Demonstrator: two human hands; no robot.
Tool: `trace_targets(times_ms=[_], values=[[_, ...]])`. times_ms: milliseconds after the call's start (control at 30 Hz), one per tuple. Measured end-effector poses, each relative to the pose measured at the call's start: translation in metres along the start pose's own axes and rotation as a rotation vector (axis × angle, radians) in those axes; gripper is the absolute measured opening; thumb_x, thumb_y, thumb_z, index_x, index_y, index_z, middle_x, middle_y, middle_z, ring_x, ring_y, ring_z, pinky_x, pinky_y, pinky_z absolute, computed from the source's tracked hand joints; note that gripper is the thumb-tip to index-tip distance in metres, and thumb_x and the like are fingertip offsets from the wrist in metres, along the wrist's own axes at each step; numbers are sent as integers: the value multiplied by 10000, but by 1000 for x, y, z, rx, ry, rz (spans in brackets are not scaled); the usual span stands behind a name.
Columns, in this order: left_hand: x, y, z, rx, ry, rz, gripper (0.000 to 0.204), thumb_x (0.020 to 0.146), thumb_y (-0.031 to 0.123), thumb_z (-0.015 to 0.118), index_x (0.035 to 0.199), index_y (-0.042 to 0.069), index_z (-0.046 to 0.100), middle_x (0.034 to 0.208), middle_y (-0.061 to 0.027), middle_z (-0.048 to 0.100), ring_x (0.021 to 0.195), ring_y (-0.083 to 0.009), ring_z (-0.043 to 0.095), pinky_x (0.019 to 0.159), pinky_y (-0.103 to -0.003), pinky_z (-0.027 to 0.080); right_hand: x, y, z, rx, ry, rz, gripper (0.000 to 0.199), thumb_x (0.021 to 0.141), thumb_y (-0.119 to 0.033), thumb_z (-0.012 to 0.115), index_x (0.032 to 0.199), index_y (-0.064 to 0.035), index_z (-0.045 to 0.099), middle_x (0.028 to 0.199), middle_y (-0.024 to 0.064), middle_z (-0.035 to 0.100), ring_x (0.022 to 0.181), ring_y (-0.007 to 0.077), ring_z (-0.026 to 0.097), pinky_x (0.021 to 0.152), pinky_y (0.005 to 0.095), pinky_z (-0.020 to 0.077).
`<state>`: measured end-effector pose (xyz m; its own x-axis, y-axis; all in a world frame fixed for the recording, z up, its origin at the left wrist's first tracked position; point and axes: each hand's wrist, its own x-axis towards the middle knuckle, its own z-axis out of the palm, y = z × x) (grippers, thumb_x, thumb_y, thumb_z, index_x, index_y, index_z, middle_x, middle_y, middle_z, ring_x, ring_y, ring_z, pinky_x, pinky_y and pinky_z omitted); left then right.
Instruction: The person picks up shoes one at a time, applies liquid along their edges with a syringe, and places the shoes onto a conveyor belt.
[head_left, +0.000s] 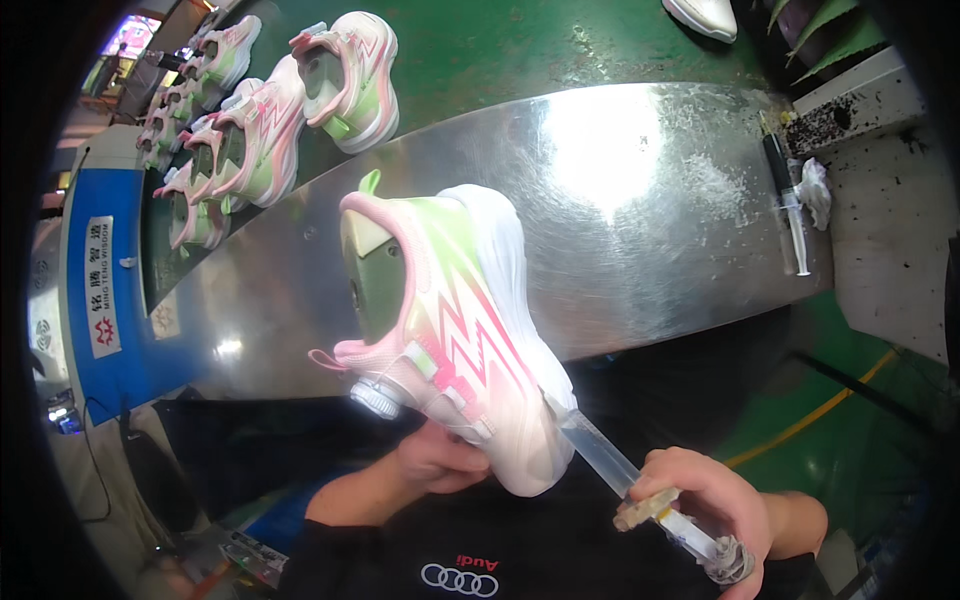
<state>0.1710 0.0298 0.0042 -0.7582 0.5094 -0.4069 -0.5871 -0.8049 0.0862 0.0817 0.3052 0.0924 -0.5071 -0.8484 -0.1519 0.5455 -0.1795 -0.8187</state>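
Pink, white and pale-green sneaker (455, 340) held up off the tabletop (640, 210), toe toward the person, heel and collar away; a grey-green shoe last fills the opening. Left hand (437, 460) cups the toe end from beneath, fingers curled and pressed to the upper near the lace dial. Right hand (705, 500) is closed in a fist-like grip round a clear syringe (640, 480), thumb side near the flange, nozzle end touching the white sole edge at the toe. Judged light and easy to hold in one hand; the last inside should keep the upper firm, so it won't collapse under a squeeze, while the foam sole likely gives a little. Mesh upper looks grippy, not slick; it would mark easily from whatever the syringe carries. Best hold seems the toe or midfoot from below, as now, or the heel collar. Tabletop is a curved sheet of brushed steel, glaring under the lamp, scratched, dusted white in patches. A second syringe (790, 205) and a crumpled rag (817, 190) lie at its right end. Beyond it, a green conveyor belt (470, 50) carries more matching sneakers (255, 130) in a row; blue machine housing (100, 290) at left, green floor with a yellow line at right.
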Motion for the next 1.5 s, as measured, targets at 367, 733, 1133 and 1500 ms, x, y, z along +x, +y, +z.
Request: trace_targets(times_ms=[367, 733, 1133, 1500], values=[[54, -14, 11, 109, -127, -46, 570, 778, -20, 636, 1293, 85, 415, 1236, -99, 524, 1193, -278, 477, 1007, -428, 399, -35, -35, 7, -380, 76, -139, 862, 690, -687, 618, 1178, 14, 505, 997, 186, 617, 752, 203, 580, 658, 292, 357], [94, -10, 35, 41, -263, -29, 455, 801, -71, 595, 1226, 40, 476, 1173, -119, 562, 1109, -260, 542, 946, -372, 467, -59, -29, 2, -536, 147, -276, 797, 698, -627, 653, 1193, -23, 492, 986, 225, 599, 728, 204, 542, 615, 304, 356], [113, -12, 44, -37, -155, 27, 350, 815, -42, 610, 1144, 50, 537, 1108, -102, 592, 1023, -219, 585, 895, -335, 502, -35, -24, 13, -908, 150, -436, 847, 656, -561, 709, 1207, 16, 425, 907, 104, 609, 697, 246, 545, 620, 350, 358], [115, -6, 50, -18, -230, -27, 323, 815, 12, 639, 1127, 52, 565, 1080, -93, 616, 1026, -188, 592, 817, -278, 531, -30, -1, 17, -1243, 210, -470, 801, 633, -526, 752, 1177, -4, 482, 992, 99, 525, 686, 171, 433, 591, 269, 356]])
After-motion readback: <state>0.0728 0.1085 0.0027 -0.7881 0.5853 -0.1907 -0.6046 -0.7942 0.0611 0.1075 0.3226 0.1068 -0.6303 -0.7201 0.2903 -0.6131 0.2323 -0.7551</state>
